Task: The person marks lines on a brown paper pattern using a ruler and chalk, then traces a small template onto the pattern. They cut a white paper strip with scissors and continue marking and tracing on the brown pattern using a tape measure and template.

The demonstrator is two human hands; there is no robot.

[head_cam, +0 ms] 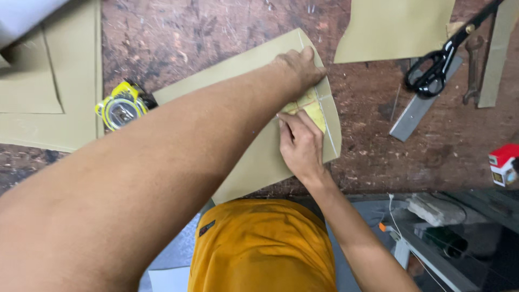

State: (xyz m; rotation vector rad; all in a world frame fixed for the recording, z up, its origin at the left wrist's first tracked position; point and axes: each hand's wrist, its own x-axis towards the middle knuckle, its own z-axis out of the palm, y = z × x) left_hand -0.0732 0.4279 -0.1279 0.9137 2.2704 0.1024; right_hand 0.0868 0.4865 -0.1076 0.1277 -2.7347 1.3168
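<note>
Tan cardboard piece [254, 162] under two hands, one scissors [440, 65]

A tan leather piece [254, 162] lies flat on the worn, stained workbench [216, 32], set at a slant, its far edge cut in a smooth curve and its near corner reaching past the bench edge. Thin pale lines are drawn across it near the curved edge. A small yellow tape [312, 106] lies on it beside those lines. The left hand [298, 69] presses flat on the piece above the tape; the right hand [300, 146] rests just below, fingertips touching the tape.
</note>
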